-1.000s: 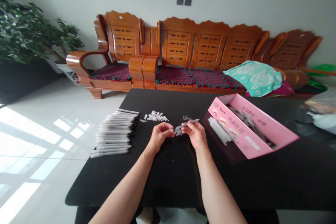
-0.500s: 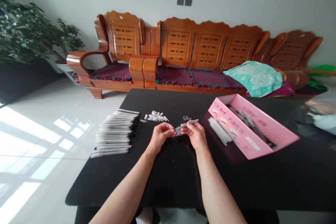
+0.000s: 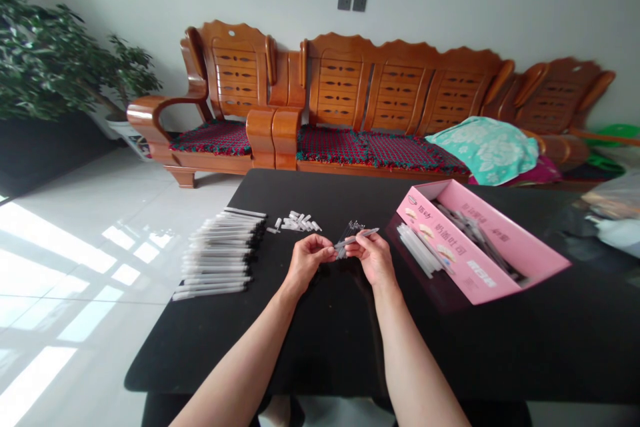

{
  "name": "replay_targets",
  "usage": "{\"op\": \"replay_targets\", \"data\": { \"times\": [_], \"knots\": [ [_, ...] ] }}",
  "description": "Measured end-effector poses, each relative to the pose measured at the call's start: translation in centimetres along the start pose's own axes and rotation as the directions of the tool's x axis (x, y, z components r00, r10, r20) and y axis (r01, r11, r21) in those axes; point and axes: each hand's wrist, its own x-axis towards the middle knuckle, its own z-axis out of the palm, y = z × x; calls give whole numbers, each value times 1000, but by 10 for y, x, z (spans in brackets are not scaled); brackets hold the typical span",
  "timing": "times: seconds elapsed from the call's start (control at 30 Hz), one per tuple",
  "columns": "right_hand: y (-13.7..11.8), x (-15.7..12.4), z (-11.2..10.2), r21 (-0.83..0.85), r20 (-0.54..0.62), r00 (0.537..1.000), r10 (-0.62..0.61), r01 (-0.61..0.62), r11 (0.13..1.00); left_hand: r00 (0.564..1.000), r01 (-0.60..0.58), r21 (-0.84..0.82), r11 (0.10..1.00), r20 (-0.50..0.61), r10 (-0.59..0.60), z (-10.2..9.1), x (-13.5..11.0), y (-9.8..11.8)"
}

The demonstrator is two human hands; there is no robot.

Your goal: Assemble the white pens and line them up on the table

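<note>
Over the black table [image 3: 320,340] my right hand [image 3: 375,257] pinches a translucent pen barrel [image 3: 358,237] that points up and to the right. My left hand [image 3: 306,258] is closed at the barrel's left end, its fingertips pinched there on something too small to name. Just behind my hands lies a small bunch of dark refills [image 3: 350,232]. A row of assembled white pens [image 3: 220,253] lies at the left. Several small white caps [image 3: 299,222] lie beyond my left hand.
An open pink box [image 3: 500,247] with more pen parts sits at the right, white barrels [image 3: 414,248] lying along its near side. A plastic bag [image 3: 613,213] is at the far right. Wooden sofas [image 3: 380,107] and a plant [image 3: 55,60] stand behind the table.
</note>
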Motion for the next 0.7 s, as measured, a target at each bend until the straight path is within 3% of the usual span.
{"op": "replay_targets", "data": {
  "times": [0.37, 0.7],
  "knots": [
    [1, 0, -2, 3, 14, 1000, -6, 6, 1000, 997, 34, 227, 973, 65, -50, -3, 0, 1],
    [2, 0, -2, -6, 32, 999, -11, 11, 1000, 999, 26, 232, 972, 38, -35, -5, 1, -1]
  ]
}}
